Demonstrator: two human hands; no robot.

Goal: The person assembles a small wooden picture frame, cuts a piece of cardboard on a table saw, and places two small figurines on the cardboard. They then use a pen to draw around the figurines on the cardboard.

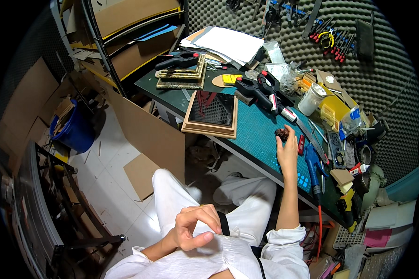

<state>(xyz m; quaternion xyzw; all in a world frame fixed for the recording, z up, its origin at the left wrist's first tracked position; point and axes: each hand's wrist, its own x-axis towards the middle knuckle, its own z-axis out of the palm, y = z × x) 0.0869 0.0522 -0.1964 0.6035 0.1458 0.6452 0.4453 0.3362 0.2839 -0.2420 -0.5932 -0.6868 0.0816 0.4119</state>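
A dark green workbench point(146, 84) runs across a cluttered workshop before a seated person in white, with a shelving rack point(101, 44) of stacked boards and sheets at its far left end. A teal cutting mat point(253, 149) covers much of the bench's near side. On the floor at left, a blue bin point(79, 135) holds scraps of brown board that rise past its rim. A framed dark panel point(212, 109) lies flat, glossy face up, its near left corner jutting past the bench edge.

A blue-handled tool point(313, 162) lies at right, its long axis running from the far side toward the person, the red hose end nearest. The left hand point(195, 226) hovers over the lap, fingers half curled and thumb apart; a black band point(224, 223) shows just beside its fingertips, and whether it is held cannot be told. The right hand point(287, 142) reaches forward over the mat, thumb and fingers curved about a small dark object; how firmly they grip is unclear.

Farther back stands a pale, translucent jar point(310, 101) with a light lid, its contents hard to make out. Beside it sits a small yellowish case point(328, 114), its filling too small to identify. Smallest of all, the small dark object point(281, 134), rough and compact, shows at the right fingertips, above or on the mat; it has no clear long axis, and which way it points cannot be read.
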